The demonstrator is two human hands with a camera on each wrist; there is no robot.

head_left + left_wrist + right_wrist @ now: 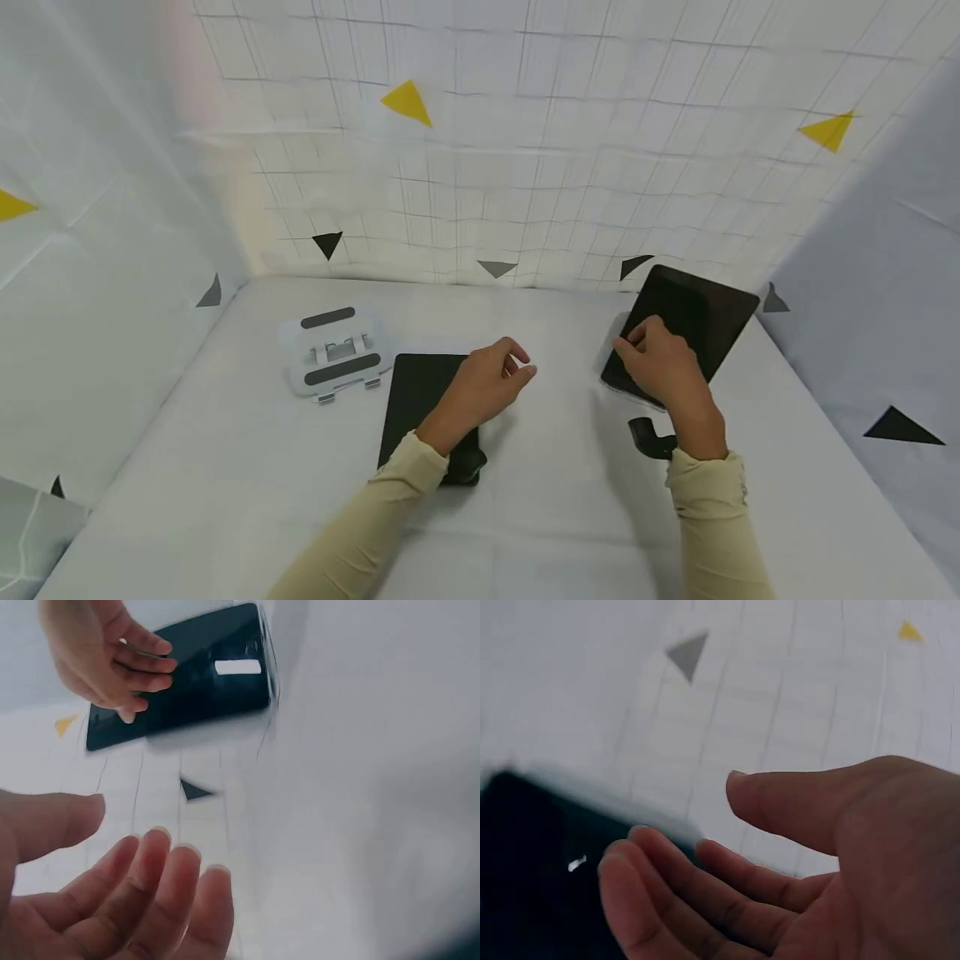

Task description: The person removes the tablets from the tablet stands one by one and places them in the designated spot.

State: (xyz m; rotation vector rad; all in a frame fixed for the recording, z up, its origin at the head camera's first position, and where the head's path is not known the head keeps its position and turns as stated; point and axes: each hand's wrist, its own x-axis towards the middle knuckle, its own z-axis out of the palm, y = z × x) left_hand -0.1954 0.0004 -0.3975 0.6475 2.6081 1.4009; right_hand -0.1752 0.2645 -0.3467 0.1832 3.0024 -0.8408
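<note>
A tablet with a dark glossy screen (722, 312) leans back at the right of the table, with a pale edge showing behind its left side. My right hand (663, 367) hovers in front of its screen, fingers loosely bent around nothing. In the right wrist view, the thumb of that hand (802, 877) stands apart from the fingers, and the dark tablet (540, 862) is blurred. Further left, a flat black rectangular slab (420, 400) lies on the table. Above its right edge is my left hand (483, 383), relaxed, holding nothing.
A pale folding stand (333, 354) with two grey pads and metal-looking hinges lies at the left of the white table (247, 500). Curved black pieces (651, 439) show beside both wrists. White sheeting with yellow, black and grey triangles encloses the back and sides.
</note>
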